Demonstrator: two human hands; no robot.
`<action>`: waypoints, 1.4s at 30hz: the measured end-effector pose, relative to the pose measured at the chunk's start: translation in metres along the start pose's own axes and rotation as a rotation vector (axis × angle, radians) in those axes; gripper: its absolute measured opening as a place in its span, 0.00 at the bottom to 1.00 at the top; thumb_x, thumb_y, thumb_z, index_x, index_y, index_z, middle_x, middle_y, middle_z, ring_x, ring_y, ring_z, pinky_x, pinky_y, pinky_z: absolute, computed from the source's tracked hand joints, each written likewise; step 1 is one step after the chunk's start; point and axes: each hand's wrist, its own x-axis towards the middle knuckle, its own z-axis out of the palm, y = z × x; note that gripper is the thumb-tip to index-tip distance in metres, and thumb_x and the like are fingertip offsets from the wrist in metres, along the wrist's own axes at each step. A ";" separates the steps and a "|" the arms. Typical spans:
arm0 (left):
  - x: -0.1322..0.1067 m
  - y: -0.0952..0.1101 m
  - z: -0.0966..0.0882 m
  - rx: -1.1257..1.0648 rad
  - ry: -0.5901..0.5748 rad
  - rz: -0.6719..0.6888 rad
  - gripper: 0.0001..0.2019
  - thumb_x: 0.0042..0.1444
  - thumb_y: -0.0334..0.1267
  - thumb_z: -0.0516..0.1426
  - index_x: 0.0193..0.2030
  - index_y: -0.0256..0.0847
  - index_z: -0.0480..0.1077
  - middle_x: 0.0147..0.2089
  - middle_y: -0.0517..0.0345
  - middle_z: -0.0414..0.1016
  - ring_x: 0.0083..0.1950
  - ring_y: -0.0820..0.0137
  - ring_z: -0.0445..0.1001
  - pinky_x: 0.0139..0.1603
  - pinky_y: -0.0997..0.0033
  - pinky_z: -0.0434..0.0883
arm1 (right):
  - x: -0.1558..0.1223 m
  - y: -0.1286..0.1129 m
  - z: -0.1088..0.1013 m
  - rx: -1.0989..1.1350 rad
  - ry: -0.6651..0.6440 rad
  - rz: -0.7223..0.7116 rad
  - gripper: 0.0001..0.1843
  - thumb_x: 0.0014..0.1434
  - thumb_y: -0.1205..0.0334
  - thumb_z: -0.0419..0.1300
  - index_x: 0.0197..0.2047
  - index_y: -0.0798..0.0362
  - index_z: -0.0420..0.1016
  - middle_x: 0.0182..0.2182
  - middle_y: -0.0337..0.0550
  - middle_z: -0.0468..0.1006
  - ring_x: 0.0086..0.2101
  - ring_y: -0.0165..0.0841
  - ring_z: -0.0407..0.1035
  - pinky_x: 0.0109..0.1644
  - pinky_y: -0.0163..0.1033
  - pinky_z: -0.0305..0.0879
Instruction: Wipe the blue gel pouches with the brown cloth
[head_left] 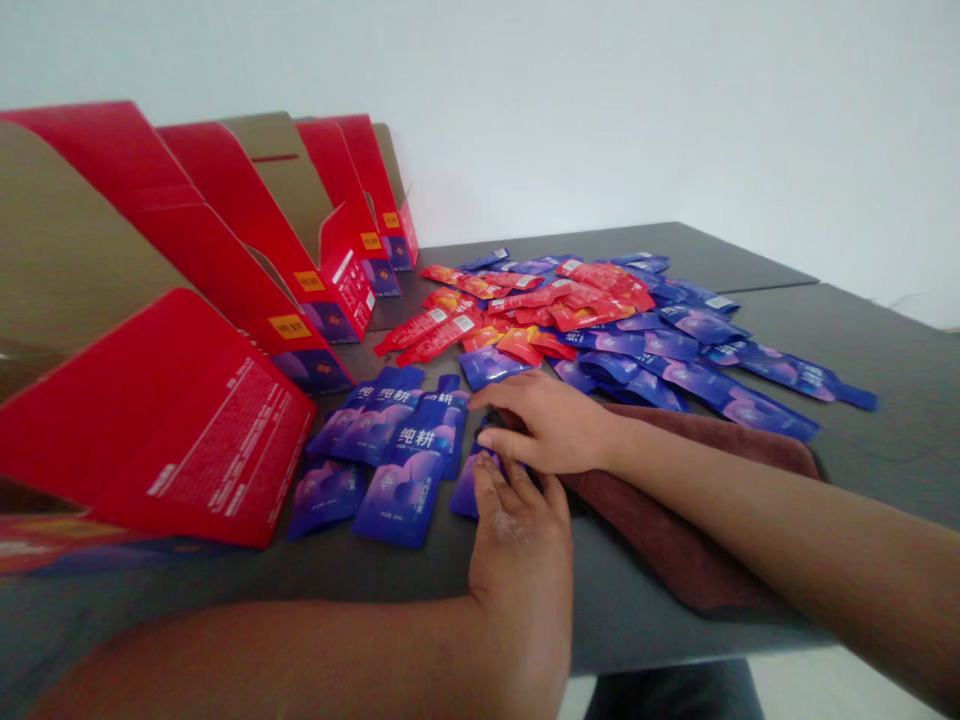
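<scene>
Both my hands meet over a blue sachet [466,487] lying at the left end of a dark red cloth [675,530]. My left hand [517,535] lies on the table with its fingers stretched forward onto that sachet. My right hand [551,420] reaches across from the right, fingers extended flat and pressing on the same sachet and the cloth's edge. Just left of the hands lie several blue sachets [401,450] in a loose overlapping row.
A heap of red sachets [525,305] and blue sachets [712,370] spreads over the dark table [885,400] behind the hands. Several open red cardboard boxes [225,250] stand along the left, the nearest one [172,420] close to the blue row. A white wall is behind.
</scene>
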 end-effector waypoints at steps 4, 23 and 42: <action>-0.001 0.002 0.002 -0.028 0.008 0.001 0.21 0.62 0.34 0.51 0.61 0.34 0.65 0.59 0.28 0.70 0.57 0.48 0.71 0.57 0.50 0.70 | 0.001 -0.001 0.000 -0.068 0.005 0.139 0.21 0.63 0.52 0.53 0.54 0.55 0.71 0.37 0.47 0.79 0.39 0.38 0.72 0.46 0.43 0.60; 0.000 0.002 0.003 0.005 0.032 -0.014 0.21 0.61 0.34 0.51 0.61 0.34 0.66 0.56 0.31 0.74 0.56 0.50 0.73 0.57 0.50 0.70 | 0.000 0.000 0.000 -0.010 0.000 0.026 0.21 0.63 0.53 0.54 0.54 0.57 0.71 0.39 0.49 0.79 0.42 0.39 0.71 0.48 0.44 0.62; -0.001 0.003 0.006 -0.026 0.041 -0.009 0.21 0.61 0.36 0.53 0.60 0.35 0.67 0.59 0.30 0.70 0.56 0.48 0.72 0.57 0.48 0.70 | 0.002 -0.002 -0.001 -0.122 0.025 0.254 0.22 0.65 0.49 0.51 0.53 0.54 0.72 0.40 0.48 0.80 0.41 0.39 0.72 0.47 0.44 0.60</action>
